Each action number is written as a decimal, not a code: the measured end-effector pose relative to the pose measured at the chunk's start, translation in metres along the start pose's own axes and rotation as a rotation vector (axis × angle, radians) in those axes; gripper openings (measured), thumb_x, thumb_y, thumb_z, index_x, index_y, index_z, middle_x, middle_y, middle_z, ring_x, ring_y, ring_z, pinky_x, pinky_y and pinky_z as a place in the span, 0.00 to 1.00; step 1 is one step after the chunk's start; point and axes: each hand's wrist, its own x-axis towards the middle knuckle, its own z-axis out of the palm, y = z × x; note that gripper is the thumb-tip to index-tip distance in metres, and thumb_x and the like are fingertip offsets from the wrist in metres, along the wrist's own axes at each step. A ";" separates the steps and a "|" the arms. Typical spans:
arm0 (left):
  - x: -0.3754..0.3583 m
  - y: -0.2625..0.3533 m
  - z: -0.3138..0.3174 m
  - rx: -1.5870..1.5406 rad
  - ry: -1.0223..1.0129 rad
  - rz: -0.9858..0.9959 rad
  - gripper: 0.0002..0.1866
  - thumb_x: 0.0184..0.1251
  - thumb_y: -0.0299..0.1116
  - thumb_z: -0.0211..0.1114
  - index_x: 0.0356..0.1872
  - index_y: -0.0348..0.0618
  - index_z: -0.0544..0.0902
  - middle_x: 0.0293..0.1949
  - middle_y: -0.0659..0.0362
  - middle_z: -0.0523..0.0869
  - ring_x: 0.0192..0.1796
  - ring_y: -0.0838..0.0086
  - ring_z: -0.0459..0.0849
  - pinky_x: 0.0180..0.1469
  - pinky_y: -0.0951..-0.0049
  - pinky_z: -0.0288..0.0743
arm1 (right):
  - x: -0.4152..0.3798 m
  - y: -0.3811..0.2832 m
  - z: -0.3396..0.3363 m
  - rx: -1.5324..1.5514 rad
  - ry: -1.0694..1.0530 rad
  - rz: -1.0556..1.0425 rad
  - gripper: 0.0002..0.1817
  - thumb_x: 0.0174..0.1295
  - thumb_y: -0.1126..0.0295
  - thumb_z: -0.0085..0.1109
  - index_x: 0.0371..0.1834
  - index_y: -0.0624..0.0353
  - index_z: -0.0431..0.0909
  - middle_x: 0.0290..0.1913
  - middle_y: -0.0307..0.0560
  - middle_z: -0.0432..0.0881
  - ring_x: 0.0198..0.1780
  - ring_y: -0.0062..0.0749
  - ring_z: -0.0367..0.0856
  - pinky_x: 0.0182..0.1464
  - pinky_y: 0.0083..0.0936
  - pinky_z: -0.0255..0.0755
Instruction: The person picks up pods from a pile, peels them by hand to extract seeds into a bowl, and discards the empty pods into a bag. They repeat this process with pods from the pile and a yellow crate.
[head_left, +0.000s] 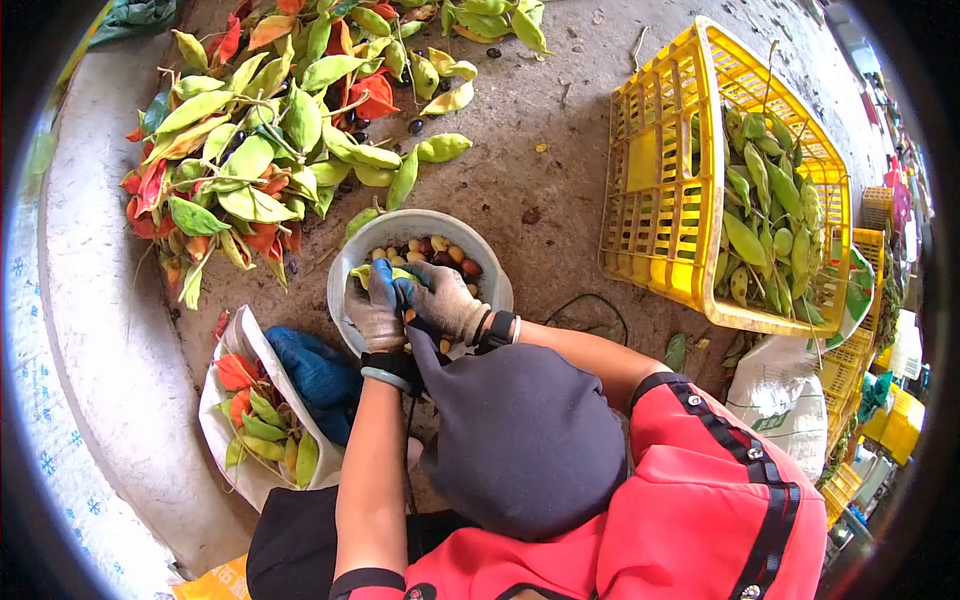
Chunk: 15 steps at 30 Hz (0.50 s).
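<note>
My left hand (377, 308), in a grey glove with blue fingertips, is closed on a green seed pod (362, 273). Close against it, my right hand (450, 300) wears a matching glove, its fingers bent in at the same pod. Both hands are over a pale round bowl (496, 270). Brown and yellowish seeds (440, 244) lie inside, partly hidden by my hands. The fingertips overlap, so the exact grip of each is hard to see.
A heap of green and red pods (255, 150) lies on the floor at upper left, with black seeds (416, 127) beside it. A yellow crate (660, 190) of green pods stands at right. By my left forearm sits a white bag (290, 375) of pods.
</note>
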 end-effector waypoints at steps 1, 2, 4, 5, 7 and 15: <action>-0.002 0.005 -0.003 0.000 -0.035 -0.009 0.16 0.69 0.41 0.65 0.40 0.34 0.81 0.30 0.62 0.82 0.31 0.80 0.78 0.32 0.76 0.73 | 0.002 0.005 0.002 0.010 0.012 -0.029 0.21 0.68 0.65 0.56 0.58 0.68 0.75 0.46 0.58 0.85 0.48 0.38 0.84 0.51 0.30 0.75; -0.004 0.006 -0.007 0.002 -0.068 -0.019 0.16 0.69 0.41 0.64 0.40 0.34 0.81 0.31 0.62 0.83 0.31 0.79 0.78 0.33 0.75 0.74 | 0.005 0.014 0.007 0.021 0.022 -0.058 0.20 0.68 0.65 0.55 0.57 0.69 0.75 0.45 0.57 0.85 0.47 0.36 0.84 0.51 0.29 0.75; 0.001 -0.013 -0.020 0.098 -0.130 0.084 0.15 0.70 0.40 0.62 0.40 0.34 0.81 0.32 0.59 0.84 0.33 0.74 0.80 0.36 0.71 0.75 | 0.011 0.024 0.011 0.095 0.045 -0.089 0.17 0.72 0.66 0.51 0.54 0.69 0.76 0.42 0.49 0.85 0.44 0.27 0.81 0.49 0.26 0.76; 0.004 -0.024 -0.027 0.144 -0.163 0.136 0.15 0.70 0.40 0.61 0.41 0.34 0.81 0.33 0.58 0.85 0.34 0.72 0.81 0.38 0.69 0.75 | 0.017 0.031 0.011 0.182 -0.005 -0.058 0.17 0.73 0.65 0.49 0.53 0.69 0.76 0.40 0.46 0.84 0.43 0.25 0.79 0.47 0.25 0.75; 0.006 -0.032 -0.047 0.329 -0.264 0.226 0.16 0.71 0.39 0.59 0.43 0.33 0.81 0.36 0.55 0.85 0.38 0.67 0.82 0.43 0.65 0.75 | 0.027 0.034 0.007 0.305 -0.102 0.024 0.18 0.75 0.62 0.45 0.52 0.68 0.76 0.39 0.40 0.82 0.41 0.21 0.76 0.44 0.24 0.74; -0.002 -0.064 -0.076 0.110 -0.383 0.131 0.22 0.73 0.36 0.54 0.62 0.34 0.72 0.56 0.51 0.78 0.54 0.68 0.80 0.54 0.70 0.78 | 0.037 0.049 0.017 -0.035 -0.268 -0.116 0.20 0.68 0.56 0.54 0.53 0.62 0.74 0.40 0.60 0.84 0.43 0.51 0.83 0.45 0.37 0.75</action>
